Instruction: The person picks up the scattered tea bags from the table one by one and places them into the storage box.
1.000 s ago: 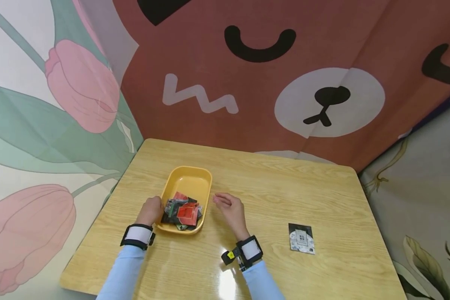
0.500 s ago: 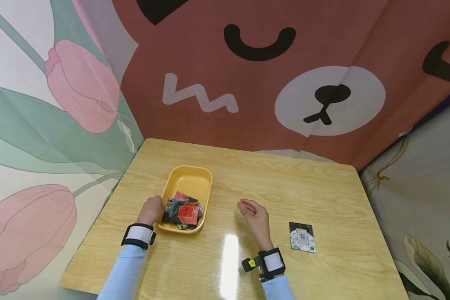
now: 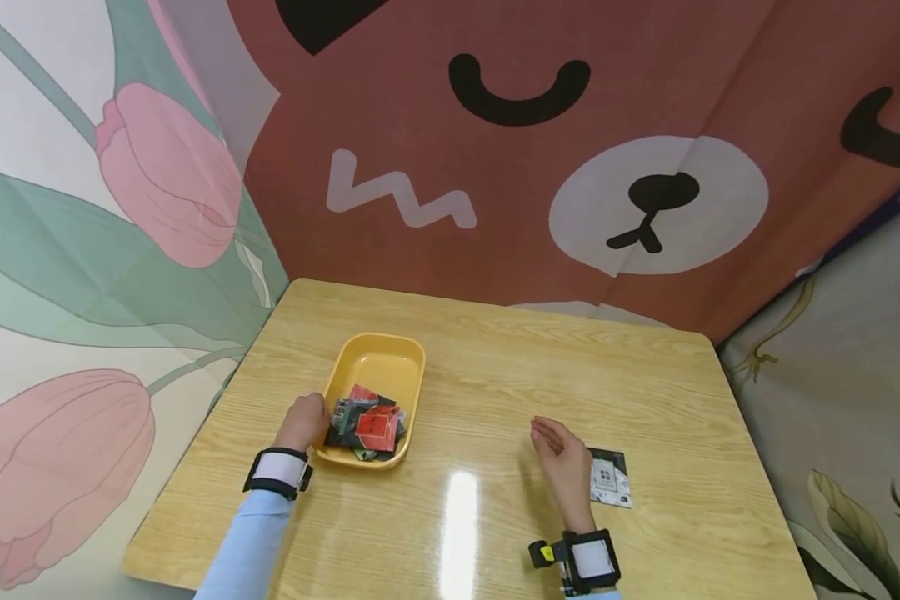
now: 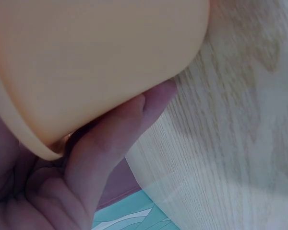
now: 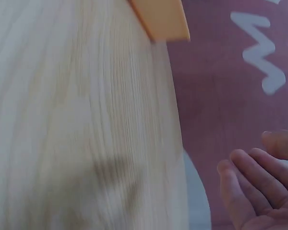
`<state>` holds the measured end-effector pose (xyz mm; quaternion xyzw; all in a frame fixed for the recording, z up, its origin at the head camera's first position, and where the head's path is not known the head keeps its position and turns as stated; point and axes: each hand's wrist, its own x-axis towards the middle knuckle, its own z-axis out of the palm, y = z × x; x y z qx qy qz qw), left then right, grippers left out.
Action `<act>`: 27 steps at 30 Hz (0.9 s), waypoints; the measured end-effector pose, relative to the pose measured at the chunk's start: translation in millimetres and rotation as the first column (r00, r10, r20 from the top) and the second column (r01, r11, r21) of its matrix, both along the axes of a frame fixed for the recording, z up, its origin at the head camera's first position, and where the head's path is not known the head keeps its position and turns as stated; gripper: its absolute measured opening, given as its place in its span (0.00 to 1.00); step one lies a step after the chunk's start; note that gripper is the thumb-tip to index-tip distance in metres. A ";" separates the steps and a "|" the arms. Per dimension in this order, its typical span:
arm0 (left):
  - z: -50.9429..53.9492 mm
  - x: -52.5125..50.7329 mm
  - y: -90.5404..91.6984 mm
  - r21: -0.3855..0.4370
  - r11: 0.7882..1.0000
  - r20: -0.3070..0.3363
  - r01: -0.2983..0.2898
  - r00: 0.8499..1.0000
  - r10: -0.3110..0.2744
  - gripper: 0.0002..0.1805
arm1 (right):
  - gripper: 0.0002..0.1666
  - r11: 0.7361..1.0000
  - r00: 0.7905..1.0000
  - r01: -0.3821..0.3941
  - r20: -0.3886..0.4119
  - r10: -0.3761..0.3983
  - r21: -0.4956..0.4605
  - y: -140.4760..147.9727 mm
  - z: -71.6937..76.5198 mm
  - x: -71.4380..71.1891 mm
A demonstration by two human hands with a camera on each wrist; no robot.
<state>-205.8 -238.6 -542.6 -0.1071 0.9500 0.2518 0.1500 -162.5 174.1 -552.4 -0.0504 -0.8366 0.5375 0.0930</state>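
My left hand (image 3: pixel 302 422) grips the near left edge of a yellow plastic tray (image 3: pixel 403 346). In the left wrist view its fingers (image 4: pixel 110 134) lie along the outside of the tray wall (image 4: pixel 101 57), beneath the rim. Several small flat packets, black, red and green, lie heaped in the tray's near half, a red packet (image 3: pixel 375 427) on top. Above the table, my right hand (image 3: pixel 562 458) holds nothing, its fingers loosely bent and thumb apart in the right wrist view. Just right of it lies a black-and-white square packet (image 3: pixel 611 479), its left edge partly hidden by the hand.
The wooden table (image 3: pixel 495 367) runs up to a brown curtain (image 3: pixel 390 275) printed with a bear face at the back. A flower-printed cloth (image 3: pixel 82 333) hangs along the left side, and another printed cloth (image 3: pixel 855 375) is on the right.
My right hand has moved away from beside the tray, rightward and slightly nearer, to beside the black-and-white packet. The left hand and the tray have stayed in place.
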 end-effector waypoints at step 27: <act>0.3 0.5 2.2 0.022 1.000 0.007 -0.022 1.000 0.022 0.11 | 0.27 0.899 0.981 -0.083 0.194 -0.002 0.430 91.7 -22.6 6.2</act>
